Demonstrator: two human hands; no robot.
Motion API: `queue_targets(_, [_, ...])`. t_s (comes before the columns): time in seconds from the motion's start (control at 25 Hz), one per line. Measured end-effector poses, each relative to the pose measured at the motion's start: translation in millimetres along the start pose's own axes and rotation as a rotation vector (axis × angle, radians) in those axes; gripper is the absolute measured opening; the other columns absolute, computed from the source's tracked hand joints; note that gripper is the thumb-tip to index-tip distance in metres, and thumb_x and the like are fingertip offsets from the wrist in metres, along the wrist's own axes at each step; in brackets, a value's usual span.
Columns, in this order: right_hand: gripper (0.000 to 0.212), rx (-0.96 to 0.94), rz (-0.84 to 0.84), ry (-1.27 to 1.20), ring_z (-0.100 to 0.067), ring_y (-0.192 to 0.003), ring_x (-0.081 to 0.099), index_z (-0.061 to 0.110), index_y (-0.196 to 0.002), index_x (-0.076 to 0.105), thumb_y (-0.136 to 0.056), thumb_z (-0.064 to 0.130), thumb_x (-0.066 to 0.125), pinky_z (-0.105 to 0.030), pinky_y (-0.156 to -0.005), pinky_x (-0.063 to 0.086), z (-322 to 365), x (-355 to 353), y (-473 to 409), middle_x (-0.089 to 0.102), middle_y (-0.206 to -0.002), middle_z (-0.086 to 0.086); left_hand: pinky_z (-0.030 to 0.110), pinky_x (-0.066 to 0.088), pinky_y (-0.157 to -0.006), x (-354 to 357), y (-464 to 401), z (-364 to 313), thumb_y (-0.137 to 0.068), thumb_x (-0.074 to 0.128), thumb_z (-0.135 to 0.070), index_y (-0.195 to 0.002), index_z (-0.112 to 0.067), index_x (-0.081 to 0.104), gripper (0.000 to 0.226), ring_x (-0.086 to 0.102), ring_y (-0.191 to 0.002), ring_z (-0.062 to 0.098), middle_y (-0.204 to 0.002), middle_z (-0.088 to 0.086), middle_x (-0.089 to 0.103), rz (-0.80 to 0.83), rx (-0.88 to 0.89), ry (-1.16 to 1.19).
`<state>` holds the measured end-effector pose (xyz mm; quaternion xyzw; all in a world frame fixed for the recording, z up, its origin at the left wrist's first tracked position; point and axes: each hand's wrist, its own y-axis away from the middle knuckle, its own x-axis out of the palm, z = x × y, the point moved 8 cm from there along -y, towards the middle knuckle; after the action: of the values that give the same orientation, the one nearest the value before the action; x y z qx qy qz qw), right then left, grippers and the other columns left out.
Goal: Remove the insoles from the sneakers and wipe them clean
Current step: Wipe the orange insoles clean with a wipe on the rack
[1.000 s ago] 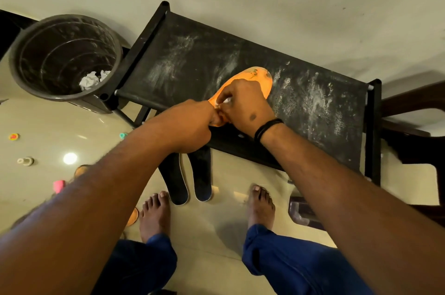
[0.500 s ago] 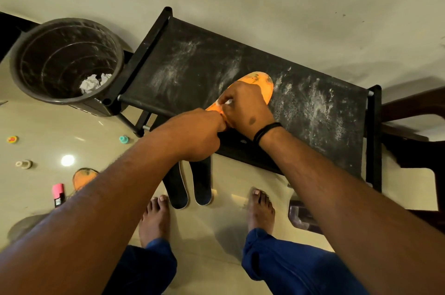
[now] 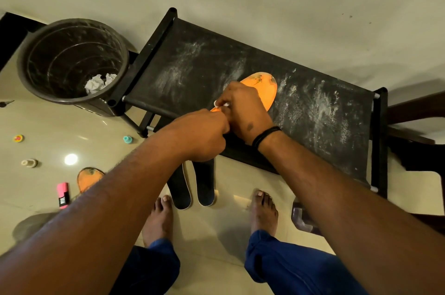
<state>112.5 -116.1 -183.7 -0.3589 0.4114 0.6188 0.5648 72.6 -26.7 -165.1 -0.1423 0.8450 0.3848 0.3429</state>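
An orange insole (image 3: 263, 89) lies on the dusty black fabric shelf (image 3: 197, 73), its toe end smudged with dirt. My right hand (image 3: 243, 111) covers its middle, fingers curled round a small white wipe (image 3: 220, 104) pressed on the insole. My left hand (image 3: 202, 134) is curled at the insole's near end, gripping its heel. A second orange insole (image 3: 89, 178) lies on the floor at the left, half hidden by my left arm. Two dark insoles (image 3: 192, 186) rest on the floor under the shelf's front edge.
A dark bin (image 3: 29, 71) holding crumpled white paper (image 3: 100, 83) stands left of the shelf. A pink marker (image 3: 63, 195), small caps and bottles (image 3: 29, 163) lie on the tiled floor. My bare feet (image 3: 263, 210) stand before the shelf. Dark wooden furniture (image 3: 414, 107) is at the right.
My right hand has slid a little toward the heel of the insole with the wipe. My left hand stays at the heel end. The view has shifted slightly.
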Motion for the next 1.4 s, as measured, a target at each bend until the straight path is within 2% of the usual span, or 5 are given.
queue_targets(0.2, [0.030,0.290,-0.164,0.097,-0.030,-0.107,0.061,0.010,-0.106,0.074,-0.090,-0.003,0.053,-0.037,-0.096,0.049,-73,-31,-1,0.061,-0.121,-0.013,0.049,0.051,-0.096,4,-2,3,-0.095,0.046,-0.019,-0.131,-0.020,0.058,0.038,0.058,-0.113,0.030,-0.130,0.011,0.057,0.019,0.012,-0.067])
queue_targets(0.48, [0.021,-0.021,-0.026,-0.006,-0.028,-0.099,0.060,0.007,-0.100,0.077,-0.084,0.003,0.063,-0.036,-0.087,0.048,0,-2,-1,0.064,-0.106,-0.014,0.036,0.056,-0.078,-9,-3,8,-0.091,0.059,-0.012,-0.114,-0.024,0.066,0.026,0.060,-0.077,0.016,-0.091,-0.001,0.062,-0.170,-0.064,-0.002])
queue_targets(0.8, [0.026,0.398,-0.133,-0.005,-0.026,-0.105,0.065,0.013,-0.096,0.077,-0.085,-0.002,0.059,-0.027,-0.088,0.050,-80,-52,13,0.069,-0.115,-0.012,0.041,0.041,-0.108,-48,17,40,-0.088,0.064,-0.007,-0.107,-0.030,0.074,0.031,0.059,-0.117,0.020,-0.126,-0.006,0.066,-0.344,-0.233,0.032])
queue_targets(1.12, [0.012,0.093,0.065,0.008,-0.022,-0.084,0.068,0.011,-0.078,0.078,-0.077,0.008,0.066,-0.036,-0.083,0.055,-24,-18,19,0.075,-0.086,-0.008,0.040,0.051,-0.088,5,-5,-21,-0.096,0.055,-0.031,-0.119,-0.023,0.065,0.026,0.057,-0.097,0.019,-0.111,0.002,0.063,-0.145,-0.014,-0.121])
queue_targets(1.4, [0.020,0.404,-0.080,0.083,-0.027,-0.092,0.069,0.012,-0.086,0.076,-0.080,0.000,0.062,-0.035,-0.085,0.057,-83,-45,24,0.073,-0.097,-0.012,0.045,0.044,-0.104,4,-9,-15,-0.100,0.052,-0.031,-0.138,-0.022,0.056,0.039,0.049,-0.130,0.026,-0.146,0.000,0.051,-0.082,0.009,-0.079])
